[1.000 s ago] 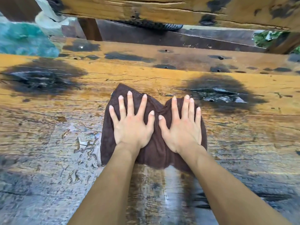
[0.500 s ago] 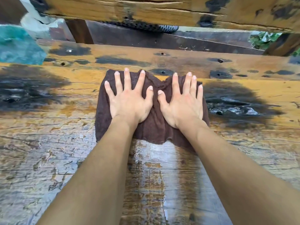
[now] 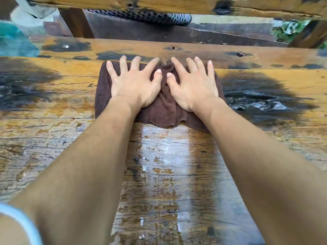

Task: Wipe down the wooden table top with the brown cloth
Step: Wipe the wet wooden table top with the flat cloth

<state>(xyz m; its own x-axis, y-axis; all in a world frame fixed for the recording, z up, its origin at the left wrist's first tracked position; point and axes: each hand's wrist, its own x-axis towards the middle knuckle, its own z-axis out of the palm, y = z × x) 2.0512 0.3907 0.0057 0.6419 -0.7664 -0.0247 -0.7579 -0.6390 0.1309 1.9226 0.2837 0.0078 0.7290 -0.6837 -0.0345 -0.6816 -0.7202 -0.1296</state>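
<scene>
The cloth [image 3: 162,110] lies under both palms, far out on the table [image 3: 53,138], its long side running left to right. The left hand [image 3: 131,85] and right hand [image 3: 192,85] press it equally, fingers splayed flat, gripping nothing. Soft nap puckers between the thumbs, and the wood is cracked and wet.

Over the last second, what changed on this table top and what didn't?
The left hand and right hand pushed the brown cloth away from the person, toward the far side of the wooden table top; it bunched between the thumbs, and the wet streak behind it lengthened. Unchanged: both hands press flat, side by side, on the cloth; nothing gripped or released.
</scene>
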